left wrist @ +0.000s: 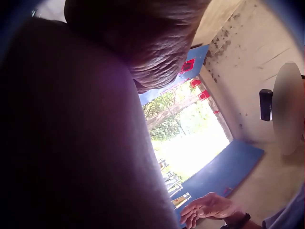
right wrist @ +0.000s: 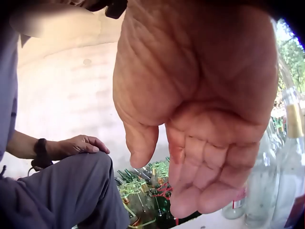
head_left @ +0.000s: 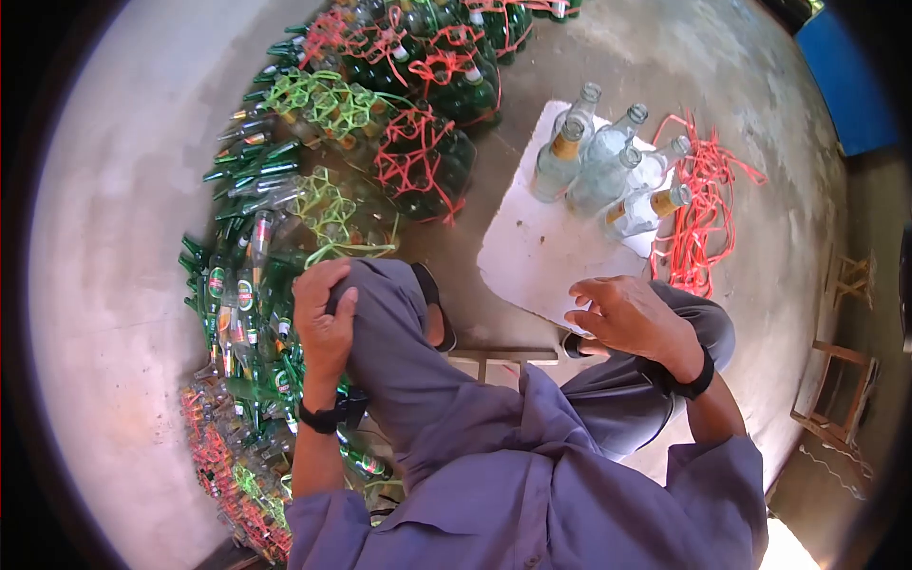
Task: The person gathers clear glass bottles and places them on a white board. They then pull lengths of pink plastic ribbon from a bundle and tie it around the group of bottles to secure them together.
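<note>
My left hand [head_left: 324,315] rests on the left knee [head_left: 370,285], its fingers draped over the grey trouser leg. Above the right thigh hangs my right hand [head_left: 629,312], holding nothing; its palm and loosely bent fingers fill the right wrist view. Beyond it lies a white board [head_left: 522,242] on the floor. Several clear glass bottles [head_left: 594,171] stand grouped on the board's far side, some with gold neck labels. Red plastic straps [head_left: 698,214] lie in a loose pile beside the board.
Many green bottles [head_left: 252,285] cover the floor to the left. Bundles tied with red straps [head_left: 423,157] and green straps [head_left: 328,100] stand ahead. A wooden frame [head_left: 836,389] is at the far right. A bright doorway [left wrist: 186,129] with blue door panels shows in the left wrist view.
</note>
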Motion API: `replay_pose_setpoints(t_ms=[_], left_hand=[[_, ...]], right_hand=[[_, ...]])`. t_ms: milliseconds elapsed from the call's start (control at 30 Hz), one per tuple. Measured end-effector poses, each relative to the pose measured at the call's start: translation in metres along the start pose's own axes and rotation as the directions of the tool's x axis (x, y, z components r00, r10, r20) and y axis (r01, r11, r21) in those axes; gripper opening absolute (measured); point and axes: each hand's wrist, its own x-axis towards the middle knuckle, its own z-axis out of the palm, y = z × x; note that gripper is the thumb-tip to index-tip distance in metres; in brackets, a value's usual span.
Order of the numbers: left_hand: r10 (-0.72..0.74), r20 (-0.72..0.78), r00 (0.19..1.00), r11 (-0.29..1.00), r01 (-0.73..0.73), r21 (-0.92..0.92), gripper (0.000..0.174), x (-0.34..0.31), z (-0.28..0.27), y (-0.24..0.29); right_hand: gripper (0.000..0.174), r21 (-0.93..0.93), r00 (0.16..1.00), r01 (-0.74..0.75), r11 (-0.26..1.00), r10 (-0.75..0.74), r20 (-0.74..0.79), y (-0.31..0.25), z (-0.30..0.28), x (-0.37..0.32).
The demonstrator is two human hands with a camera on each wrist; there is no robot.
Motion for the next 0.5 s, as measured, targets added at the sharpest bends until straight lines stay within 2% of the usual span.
replay_pose_setpoints(t_ms=[67, 100, 133, 167, 200, 267, 400, 467, 500], left_hand=[[-0.045, 0.064, 0.997, 0.999, 0.045, 0.007, 0.029, -0.007, -0.001, -0.006], [-0.239, -0.019, 0.971, 0.964, 0.236, -0.121, 0.029, -0.011, 0.0, -0.009], [-0.434, -0.08, 0.897, 0.879, 0.403, -0.256, 0.029, -0.017, 0.0, -0.014], [-0.492, -0.025, 0.87, 0.823, 0.455, -0.339, 0.033, -0.027, -0.007, -0.032], [-0.509, -0.01, 0.861, 0.815, 0.478, -0.329, 0.033, -0.047, -0.012, -0.053], [-0.565, 0.074, 0.822, 0.822, 0.568, -0.028, 0.038, -0.08, -0.011, -0.081], [-0.629, 0.158, 0.761, 0.772, 0.636, 0.008, 0.038, -0.106, 0.007, -0.11], [-0.658, 0.204, 0.725, 0.743, 0.669, 0.024, 0.038, -0.116, 0.014, -0.117], [-0.669, 0.228, 0.707, 0.731, 0.682, 0.029, 0.038, -0.121, 0.019, -0.121]], right_hand=[[0.03, -0.053, 0.996, 0.087, 0.995, -0.088, -0.014, 0.022, 0.009, 0.008], [0.03, -0.032, 0.997, 0.074, 0.997, -0.074, 0.004, 0.028, 0.01, 0.011], [0.031, -0.034, 0.999, 0.05, 0.998, -0.049, 0.007, 0.03, 0.009, 0.015], [0.031, -0.039, 1.0, 0.027, 0.999, -0.027, 0.01, 0.033, 0.007, 0.019], [0.031, -0.024, 0.999, 0.017, 1.0, -0.017, 0.031, 0.037, 0.008, 0.022], [0.033, -0.011, 1.0, 0.002, 1.0, -0.002, 0.017, 0.045, 0.01, 0.028], [0.035, 0.0, 0.996, -0.049, 0.999, 0.048, 0.078, 0.051, 0.008, 0.039], [0.035, -0.136, 0.992, -0.03, 0.99, 0.046, 0.115, 0.048, 0.01, 0.045], [0.035, -0.13, 0.99, -0.037, 0.991, 0.054, 0.132, 0.051, 0.015, 0.046]])
